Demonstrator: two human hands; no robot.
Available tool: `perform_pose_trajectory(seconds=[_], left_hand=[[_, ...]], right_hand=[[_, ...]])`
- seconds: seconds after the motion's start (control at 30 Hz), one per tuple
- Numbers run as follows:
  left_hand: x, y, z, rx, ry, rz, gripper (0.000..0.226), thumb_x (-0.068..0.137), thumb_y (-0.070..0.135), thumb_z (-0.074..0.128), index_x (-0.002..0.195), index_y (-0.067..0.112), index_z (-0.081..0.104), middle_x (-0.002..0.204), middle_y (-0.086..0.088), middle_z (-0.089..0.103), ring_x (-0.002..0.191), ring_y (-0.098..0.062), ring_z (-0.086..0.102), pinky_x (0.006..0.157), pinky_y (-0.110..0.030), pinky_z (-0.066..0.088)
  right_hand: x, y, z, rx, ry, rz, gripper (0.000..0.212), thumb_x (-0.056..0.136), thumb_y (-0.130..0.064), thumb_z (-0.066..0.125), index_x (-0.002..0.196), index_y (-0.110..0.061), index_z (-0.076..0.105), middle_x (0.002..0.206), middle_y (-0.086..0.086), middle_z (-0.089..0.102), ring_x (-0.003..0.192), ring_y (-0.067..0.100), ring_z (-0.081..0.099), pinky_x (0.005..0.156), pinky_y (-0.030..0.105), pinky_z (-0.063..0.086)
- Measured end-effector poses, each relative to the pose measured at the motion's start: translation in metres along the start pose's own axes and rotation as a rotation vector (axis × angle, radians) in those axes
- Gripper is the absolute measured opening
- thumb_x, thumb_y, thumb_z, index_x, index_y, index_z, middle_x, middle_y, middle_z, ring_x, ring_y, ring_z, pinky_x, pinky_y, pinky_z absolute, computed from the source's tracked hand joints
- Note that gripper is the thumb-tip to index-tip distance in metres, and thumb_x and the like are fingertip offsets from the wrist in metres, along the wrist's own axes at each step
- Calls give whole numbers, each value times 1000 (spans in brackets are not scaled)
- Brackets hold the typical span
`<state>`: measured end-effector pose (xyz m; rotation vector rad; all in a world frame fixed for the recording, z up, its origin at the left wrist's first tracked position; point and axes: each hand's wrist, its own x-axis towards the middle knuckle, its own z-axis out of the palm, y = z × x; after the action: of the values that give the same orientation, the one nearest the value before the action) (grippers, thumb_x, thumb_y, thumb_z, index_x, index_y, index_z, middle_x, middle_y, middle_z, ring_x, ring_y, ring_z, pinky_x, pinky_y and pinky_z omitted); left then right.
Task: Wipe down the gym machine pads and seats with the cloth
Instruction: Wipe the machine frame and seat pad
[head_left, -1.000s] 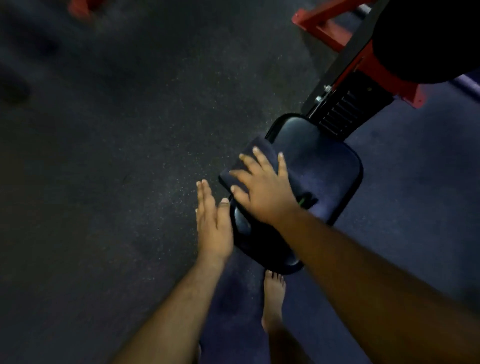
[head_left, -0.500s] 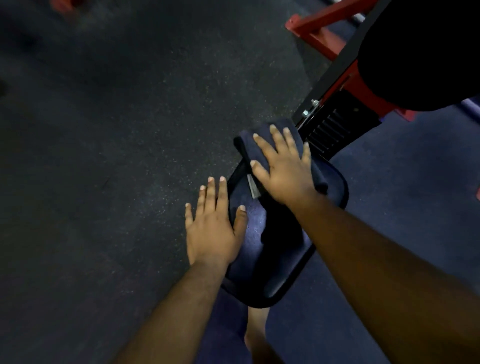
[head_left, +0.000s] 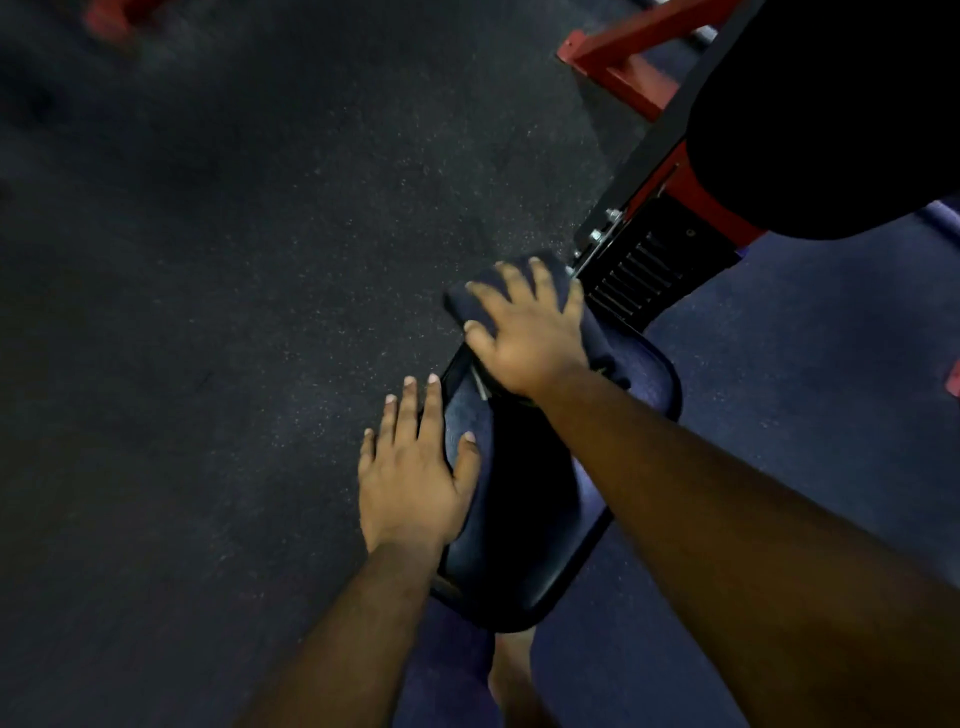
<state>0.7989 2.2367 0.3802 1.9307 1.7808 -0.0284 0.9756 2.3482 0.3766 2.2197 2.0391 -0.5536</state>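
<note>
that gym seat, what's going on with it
A person is wiping the padded seat of a red-framed gym machine. The right hand presses a dark cloth flat against the far end of the seat, near the black ribbed bracket. The left hand rests with straight fingers on the seat's left edge, thumb on the pad. The near part of the seat is uncovered.

Seat (head_left: 524, 545) smooth, glossy vinyl; cloth (head_left: 467, 304) soft, matt; floor (head_left: 260, 260) speckled, rough rubber.
</note>
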Motion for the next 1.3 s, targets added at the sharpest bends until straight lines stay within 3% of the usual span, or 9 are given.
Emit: perform_pose_trajectory(seconds=[0.13, 0.23, 0.33, 0.47, 0.6, 0.8, 1.0, 1.17, 1.3], left_hand=[[0, -1, -2, -14, -8, 11, 72, 99, 61, 18, 163, 32, 5, 171, 2, 11, 157, -21, 13, 124, -51, 23], [0, 0, -2, -19, -15, 8, 72, 100, 61, 20, 163, 32, 3, 171, 1, 10, 157, -22, 12, 125, -51, 21], [0, 1, -2, -8, -23, 2, 73, 100, 63, 21, 163, 32, 1, 171, 0, 9, 158, -22, 10, 125, -51, 20], [0, 0, 0, -10, -17, 8, 73, 99, 63, 19, 163, 32, 1, 172, 1, 9, 158, -21, 10, 125, -50, 21], [-1, -1, 2, -27, 25, 10, 73, 99, 62, 17, 163, 31, 3, 171, 1, 9, 158, -20, 11, 125, -50, 22], [-3, -2, -2, -129, 77, -2, 75, 98, 59, 15, 164, 25, 1, 172, 1, 5, 158, -18, 10, 125, -53, 20], [-3, -4, 0, -158, 107, 9, 75, 98, 60, 12, 163, 27, -3, 172, 2, -3, 158, -17, 3, 126, -54, 13], [-19, -21, -12, -529, 225, 84, 70, 100, 54, 19, 163, 24, 14, 171, 5, 6, 157, -9, 7, 126, -54, 7], [-45, -46, -25, -547, 300, 45, 65, 101, 48, 21, 162, 25, 23, 170, 5, 15, 154, -2, 13, 124, -57, 16]], right_hand=[[-44, 48, 5, -33, 96, -25, 65, 97, -65, 32, 158, -45, 23, 170, -6, 17, 157, 24, 10, 121, 64, 15], [-113, 67, 20, 39, 103, 231, 68, 100, -64, 28, 162, -42, 8, 172, -1, 5, 158, 27, 1, 122, 65, 9], [-154, 31, 37, -5, 14, 152, 72, 99, -66, 22, 162, -41, -1, 172, 0, -5, 158, 29, -8, 120, 65, 0], [-80, 49, 13, -46, 14, -73, 73, 95, -70, 28, 161, -46, 5, 172, -5, 0, 158, 26, -4, 119, 71, 5], [-8, 33, 0, 47, 62, 245, 71, 95, -65, 31, 161, -42, 16, 171, 1, 15, 157, 30, 8, 120, 68, 5], [-100, 19, 16, -51, -36, -312, 71, 96, -64, 34, 161, -45, 11, 172, -4, 5, 158, 25, 1, 123, 64, 2], [-13, 23, 3, 16, 43, 116, 70, 95, -68, 30, 160, -44, 18, 172, 0, 8, 158, 28, 1, 122, 64, 0], [-110, -59, 33, -47, 50, -173, 65, 92, -57, 24, 153, -41, 37, 170, -1, 18, 158, 28, 6, 123, 60, 6], [-186, -84, 55, -21, 35, -291, 67, 93, -53, 46, 157, -39, 30, 171, -1, 14, 158, 26, 4, 124, 60, 6]])
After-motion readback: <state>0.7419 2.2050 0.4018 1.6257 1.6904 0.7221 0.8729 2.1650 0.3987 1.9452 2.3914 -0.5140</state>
